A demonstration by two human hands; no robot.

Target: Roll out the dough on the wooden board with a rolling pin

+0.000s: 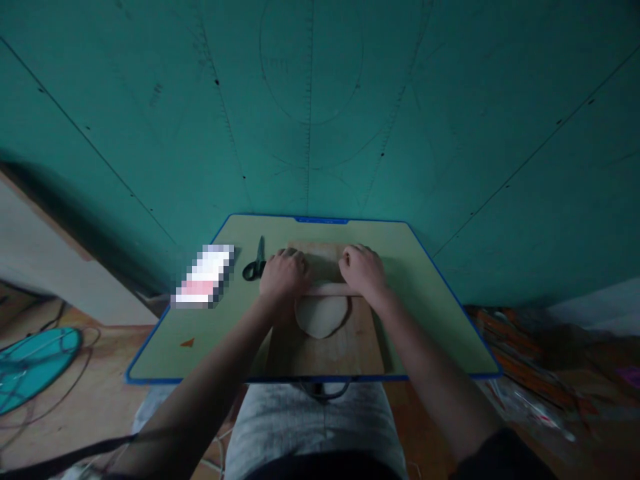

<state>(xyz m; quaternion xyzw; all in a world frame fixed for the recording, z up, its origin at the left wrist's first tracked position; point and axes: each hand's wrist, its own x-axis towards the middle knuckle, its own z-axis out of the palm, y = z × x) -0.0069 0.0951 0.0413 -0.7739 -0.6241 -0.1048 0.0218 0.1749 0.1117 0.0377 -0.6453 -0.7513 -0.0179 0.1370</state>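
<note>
- As far as I can see, the dough (321, 320) is already a flat, rounded sheet on the wooden board (325, 363).
- My left hand (285, 275) and right hand (364, 270) sit apart on the rolling pin (330, 289); I can't tell whether they grip it.
- I judge rolling unfinished; thickness is unclear.

The rolling pin (330, 289) spans the gap between left hand (284, 275) and right hand (364, 272). Passage lies open across the tabletop (430, 293) beyond the right forearm (425, 360); leftward, scissors (261, 253) and a pixelated slab (205, 275) obstruct.
</note>
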